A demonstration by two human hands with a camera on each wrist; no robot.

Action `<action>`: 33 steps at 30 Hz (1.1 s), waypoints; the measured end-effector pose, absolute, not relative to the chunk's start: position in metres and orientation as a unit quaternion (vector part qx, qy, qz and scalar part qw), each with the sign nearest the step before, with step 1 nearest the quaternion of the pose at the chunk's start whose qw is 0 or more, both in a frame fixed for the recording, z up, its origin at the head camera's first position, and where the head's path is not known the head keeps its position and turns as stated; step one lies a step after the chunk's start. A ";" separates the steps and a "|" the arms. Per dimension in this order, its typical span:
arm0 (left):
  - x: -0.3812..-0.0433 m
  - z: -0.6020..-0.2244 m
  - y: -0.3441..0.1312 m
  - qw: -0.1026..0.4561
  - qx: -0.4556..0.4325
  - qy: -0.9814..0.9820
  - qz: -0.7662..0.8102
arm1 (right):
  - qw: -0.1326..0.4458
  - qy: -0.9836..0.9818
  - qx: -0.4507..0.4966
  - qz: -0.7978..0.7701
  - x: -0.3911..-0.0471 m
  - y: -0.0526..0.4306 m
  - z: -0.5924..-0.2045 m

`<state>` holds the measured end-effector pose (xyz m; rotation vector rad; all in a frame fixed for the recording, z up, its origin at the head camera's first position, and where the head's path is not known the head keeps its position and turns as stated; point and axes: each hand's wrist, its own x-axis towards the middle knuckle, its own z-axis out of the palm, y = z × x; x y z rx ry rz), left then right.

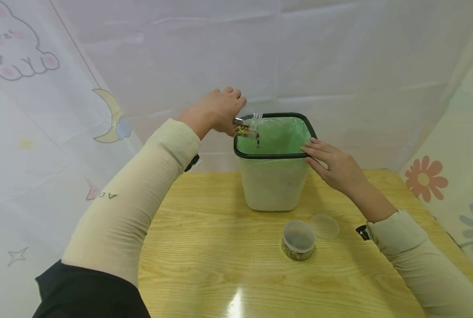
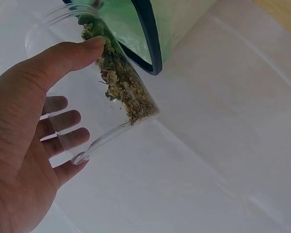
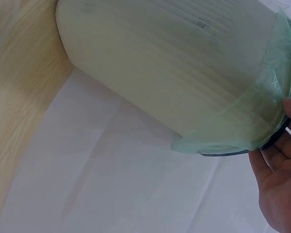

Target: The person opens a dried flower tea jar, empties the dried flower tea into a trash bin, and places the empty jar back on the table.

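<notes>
My left hand (image 1: 220, 108) grips a clear plastic jar (image 2: 104, 131), thumb on one side and fingers round the other. Dried plant bits (image 2: 123, 90) lie along the jar's lower wall. The jar is tipped over the trash bin (image 1: 274, 185), and a few dark bits (image 1: 257, 140) show at its mouth. A green bag (image 1: 288, 132) lines the pale bin under a black rim (image 1: 276, 156). At the bin's right front corner, my right hand (image 1: 337, 170) holds the rim, its thumb and fingers on either side (image 3: 279, 182).
A small round container (image 1: 298, 240) with bits in it stands on the wooden table (image 1: 204, 256) in front of the bin. Beside it lies a translucent round lid (image 1: 324, 226). Pale printed cloth (image 1: 339, 57) hangs behind and at both sides.
</notes>
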<state>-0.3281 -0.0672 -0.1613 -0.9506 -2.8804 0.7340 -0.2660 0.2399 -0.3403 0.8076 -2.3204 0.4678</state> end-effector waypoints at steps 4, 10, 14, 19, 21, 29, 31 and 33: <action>-0.327 -0.160 -0.066 0.008 -0.306 -0.922 0.237 | 0.315 -0.880 0.307 0.178 -0.266 0.240 -0.341; -0.328 -0.160 -0.066 0.007 -0.305 -0.921 0.244 | 0.312 -0.882 0.306 0.176 -0.264 0.239 -0.341; -0.327 -0.160 -0.066 0.009 -0.305 -0.919 0.247 | 0.316 -0.880 0.307 0.176 -0.263 0.239 -0.341; -0.326 -0.158 -0.065 0.005 -0.305 -0.919 0.250 | 0.318 -0.879 0.308 0.176 -0.263 0.238 -0.341; -0.326 -0.158 -0.064 0.006 -0.305 -0.919 0.252 | 0.318 -0.879 0.308 0.175 -0.264 0.238 -0.342; -0.325 -0.154 -0.063 0.013 -0.305 -0.916 0.259 | 0.324 -0.876 0.310 0.179 -0.263 0.237 -0.341; -0.325 -0.153 -0.063 0.012 -0.306 -0.917 0.257 | 0.323 -0.875 0.310 0.182 -0.263 0.237 -0.340; -0.324 -0.152 -0.063 0.010 -0.306 -0.917 0.255 | 0.322 -0.875 0.311 0.184 -0.262 0.237 -0.339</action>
